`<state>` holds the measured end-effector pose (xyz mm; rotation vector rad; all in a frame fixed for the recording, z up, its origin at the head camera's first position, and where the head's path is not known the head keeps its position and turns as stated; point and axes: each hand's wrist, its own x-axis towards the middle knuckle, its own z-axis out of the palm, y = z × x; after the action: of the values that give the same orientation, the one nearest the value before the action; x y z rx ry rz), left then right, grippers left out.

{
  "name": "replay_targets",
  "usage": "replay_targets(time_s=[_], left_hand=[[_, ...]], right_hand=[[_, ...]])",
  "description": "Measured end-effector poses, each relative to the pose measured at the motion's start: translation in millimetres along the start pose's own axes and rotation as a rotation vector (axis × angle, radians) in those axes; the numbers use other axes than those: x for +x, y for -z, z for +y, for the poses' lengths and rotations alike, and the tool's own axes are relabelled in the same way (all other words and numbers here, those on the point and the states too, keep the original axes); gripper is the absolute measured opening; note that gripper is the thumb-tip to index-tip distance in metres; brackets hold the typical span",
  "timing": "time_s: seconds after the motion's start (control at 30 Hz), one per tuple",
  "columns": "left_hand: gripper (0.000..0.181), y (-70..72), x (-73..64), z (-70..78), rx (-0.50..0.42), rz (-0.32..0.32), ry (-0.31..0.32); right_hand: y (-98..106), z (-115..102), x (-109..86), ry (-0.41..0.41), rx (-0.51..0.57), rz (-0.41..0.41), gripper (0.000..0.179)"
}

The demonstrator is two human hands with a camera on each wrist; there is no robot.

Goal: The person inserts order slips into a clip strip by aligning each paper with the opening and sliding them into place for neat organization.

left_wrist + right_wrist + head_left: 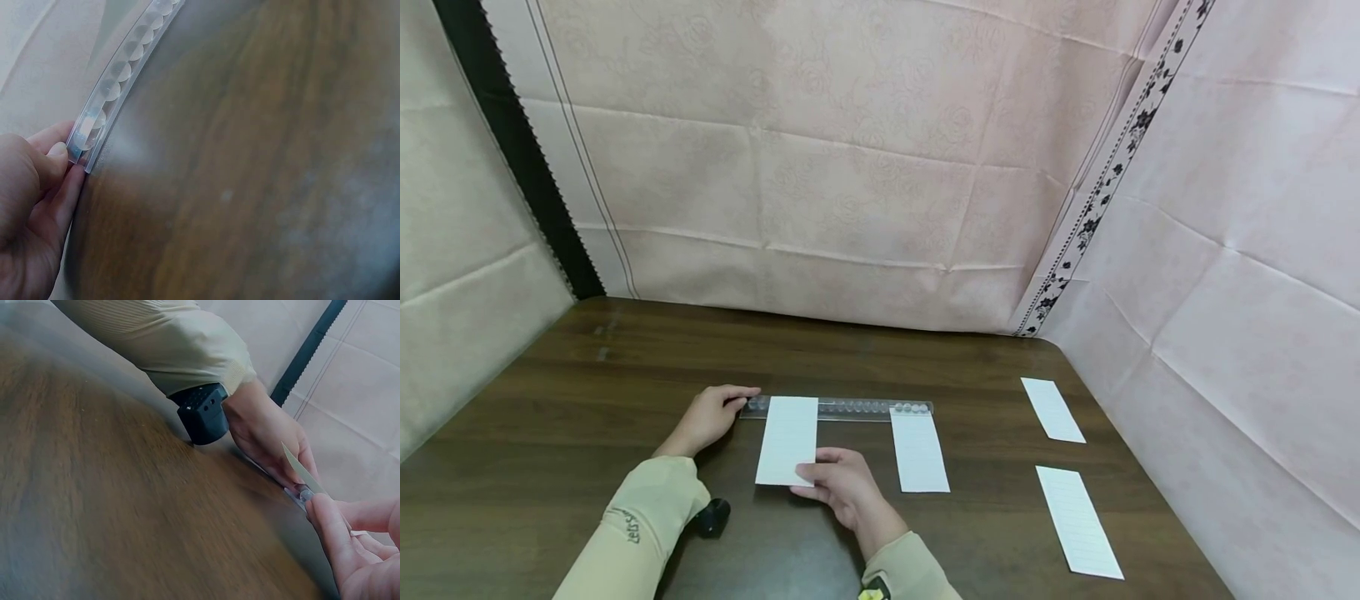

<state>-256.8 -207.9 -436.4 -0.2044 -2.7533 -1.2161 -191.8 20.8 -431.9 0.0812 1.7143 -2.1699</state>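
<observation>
A clear plastic rail (857,408) with a row of round clear discs or balls lies crosswise on the table. My left hand (707,417) holds its left end, and in the left wrist view the thumb presses on the rail's tip (81,140). Between thumb and fingers of my right hand (846,492) is a white lined paper slip (786,442), pinched at its lower right corner. The slip's top overlaps the rail in the head view; from the right wrist the slip (300,467) appears edge-on and tilted. Another slip (920,454) has its top under the rail's right end.
Two more white slips lie to the right, a shorter one (1052,408) farther back and a longer one (1078,522) nearer. A black wrist device (712,518) sits under the left cuff. Pale cloth (850,167) hangs around the brown wooden table (587,467).
</observation>
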Motion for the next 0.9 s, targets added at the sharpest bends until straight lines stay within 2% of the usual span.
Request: replay_targets(time_s=[0.9], left_hand=[[0.028,-1.1,1.1,-5.2,-0.032,-0.011,0.01]], right_hand=[[-18.2,7.0,-0.7,-0.015,0.02,-0.035,0.029]])
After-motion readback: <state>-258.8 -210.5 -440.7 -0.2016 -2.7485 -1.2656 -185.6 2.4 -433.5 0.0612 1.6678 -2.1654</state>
